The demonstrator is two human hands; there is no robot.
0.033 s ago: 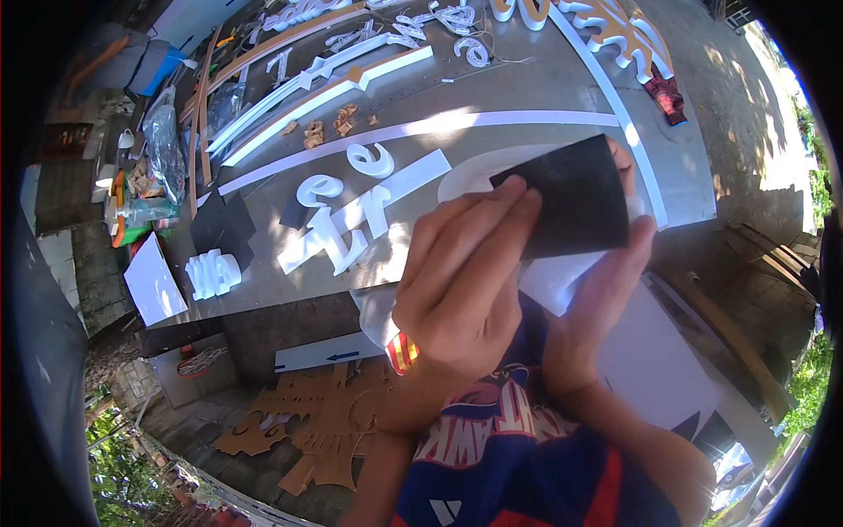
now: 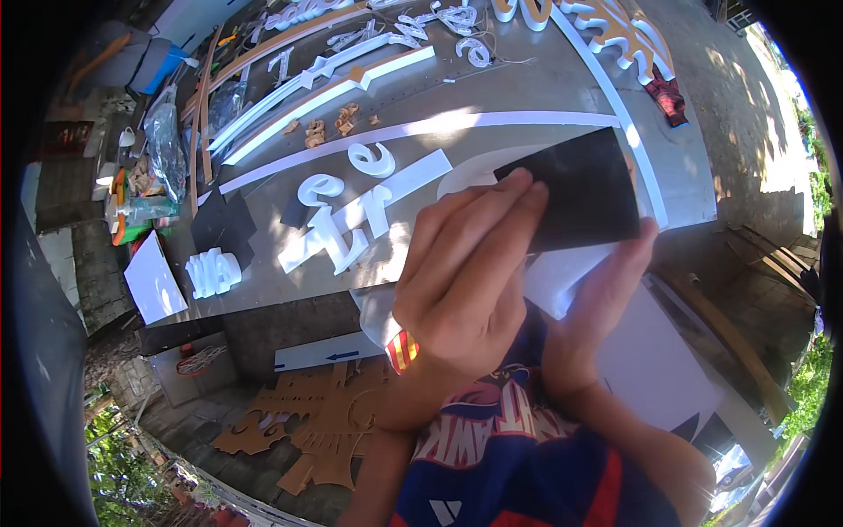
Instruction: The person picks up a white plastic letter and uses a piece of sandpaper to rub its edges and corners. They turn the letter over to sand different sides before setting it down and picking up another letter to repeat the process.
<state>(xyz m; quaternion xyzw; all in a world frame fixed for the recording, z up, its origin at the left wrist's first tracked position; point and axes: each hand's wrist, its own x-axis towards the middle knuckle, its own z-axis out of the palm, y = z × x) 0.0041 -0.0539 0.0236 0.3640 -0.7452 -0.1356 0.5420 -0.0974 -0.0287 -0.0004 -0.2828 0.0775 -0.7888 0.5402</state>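
Observation:
A matte black rectangular sheet (image 2: 583, 195) is pinched under the straightened fingers of my left hand (image 2: 465, 255), with its lower edge slightly bowed. Beneath it a smooth white piece (image 2: 562, 277) shows only in part, so its full shape is hidden. My right hand (image 2: 606, 285) grips this white piece from the right, the thumb raised along the sheet's lower right corner. Most of the right fingers are hidden behind the sheet. Both hands are raised in front of my body at the near edge of the metal table (image 2: 290, 299).
White letter shapes (image 2: 327, 237) and a white strip (image 2: 421, 171) lie left of my hands. Further back are long white bars (image 2: 351, 83), crumpled brown scraps (image 2: 314, 133) and more letters (image 2: 615, 39). Cut brown boards (image 2: 334, 426) lie below the table.
The black sheet has slid slightly right and up across the white piece with my left fingers. Less of the right fingers shows beyond its edge.

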